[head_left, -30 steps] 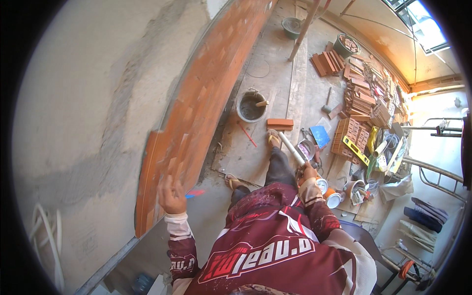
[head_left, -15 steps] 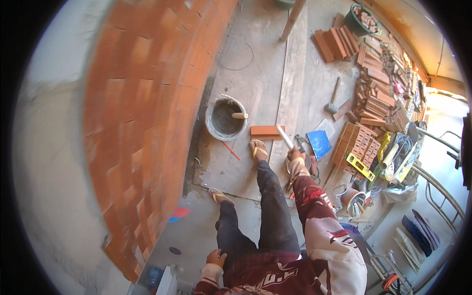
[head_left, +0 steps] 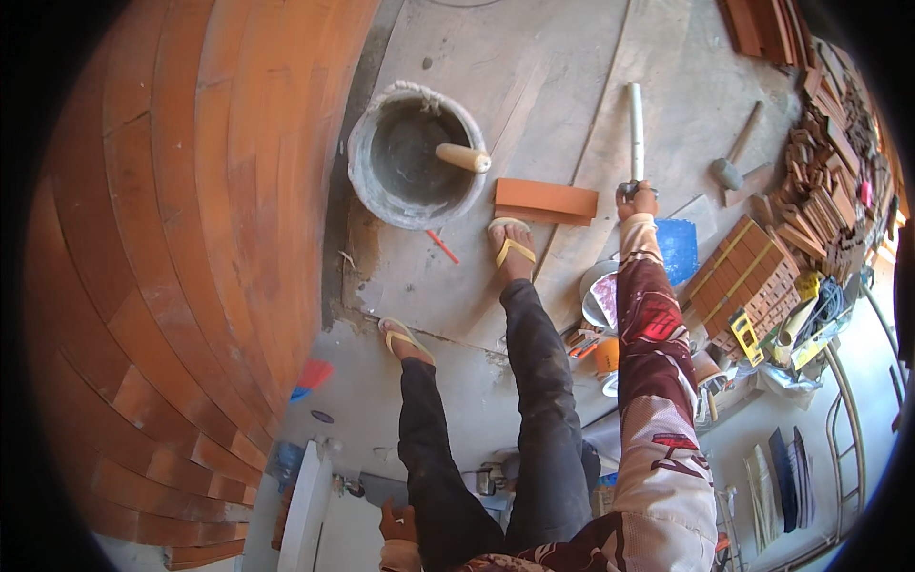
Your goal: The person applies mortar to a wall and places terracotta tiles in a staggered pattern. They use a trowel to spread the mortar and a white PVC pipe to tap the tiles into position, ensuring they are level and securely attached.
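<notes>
Looking straight down from the head, two dark-trousered legs in yellow sandals are seen on a dusty concrete floor. Nearest, at the lower edge, the left hand is held loosely beside the left thigh; nothing is seen in it, though whether it is closed cannot be told. Further out, the right arm in a patterned sleeve is stretched forward, and the right hand is wrapped tightly around the near end of a long white tool handle that points away across the floor. Just left of that hand, touching the toe of the right sandal, a flat orange brick tile is laid. Beyond it, a grey mortar bucket is set, with a wooden handle leaning out. A curved brick wall fills the left. To work well, the handle is probably best gripped firmly and lifted clear of the tile.
</notes>
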